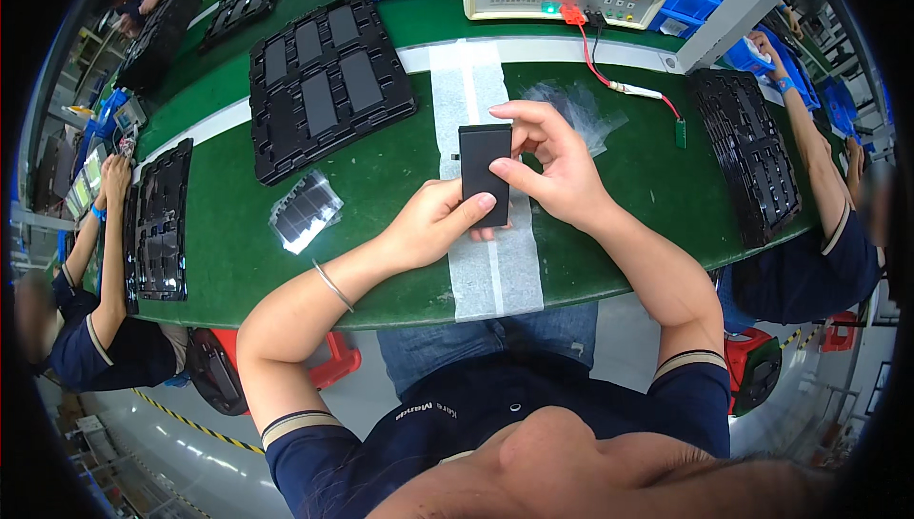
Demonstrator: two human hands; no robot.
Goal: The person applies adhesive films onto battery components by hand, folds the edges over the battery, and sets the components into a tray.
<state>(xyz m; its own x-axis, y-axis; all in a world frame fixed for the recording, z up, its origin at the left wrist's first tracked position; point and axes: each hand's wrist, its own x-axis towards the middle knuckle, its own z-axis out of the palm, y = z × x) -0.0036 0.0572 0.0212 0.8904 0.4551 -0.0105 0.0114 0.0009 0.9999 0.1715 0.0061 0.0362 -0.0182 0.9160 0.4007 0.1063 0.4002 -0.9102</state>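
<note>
A flat black phone battery is held upright over the green table, with a small connector tab sticking out of its left edge. My left hand grips its lower end, thumb across the front and fingertips showing beneath. At the right edge, my right hand has its thumb on the battery's face and its index finger at the upper corner; its other fingers are partly hidden. Below both hands runs a pale paper strip. To the left lie dark-and-clear film pieces; behind my right hand is crumpled clear film.
A black tray bearing several dark flat packs lies far left. A meter with red and black leads stands at the back, a small green board on the lead's end. Black trays and a metal post are right. Co-workers sit both sides.
</note>
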